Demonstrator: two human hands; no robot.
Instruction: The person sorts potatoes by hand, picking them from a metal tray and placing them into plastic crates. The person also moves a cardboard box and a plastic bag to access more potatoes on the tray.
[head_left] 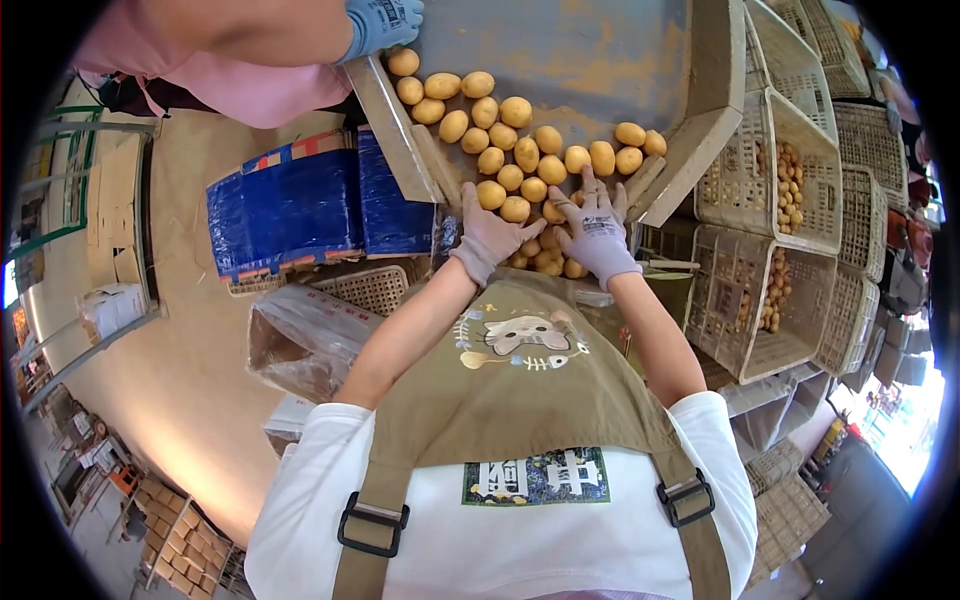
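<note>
Many yellow potatoes (526, 153) lie spread across the near end of a grey metal sorting table (560, 60) with raised wooden sides. My left hand (492, 233), in a pale glove, rests by the left side of the chute with its fingers spread, beside the potatoes. To its right, my right hand (597, 225), also gloved, reaches over the potatoes with fingers apart, its fingertips at the edge of the pile. Between and below my hands, more potatoes (548, 262) sit in the chute mouth, partly hidden by my apron. Neither hand is wrapped around a potato.
A co-worker's blue-gloved hand (383, 22) rests at the table's upper left. Plastic crates (740, 180) are stacked at the right, some with potatoes (787, 190) inside. A blue-wrapped carton (290, 210) and a plastic-lined box (310, 335) stand at the left.
</note>
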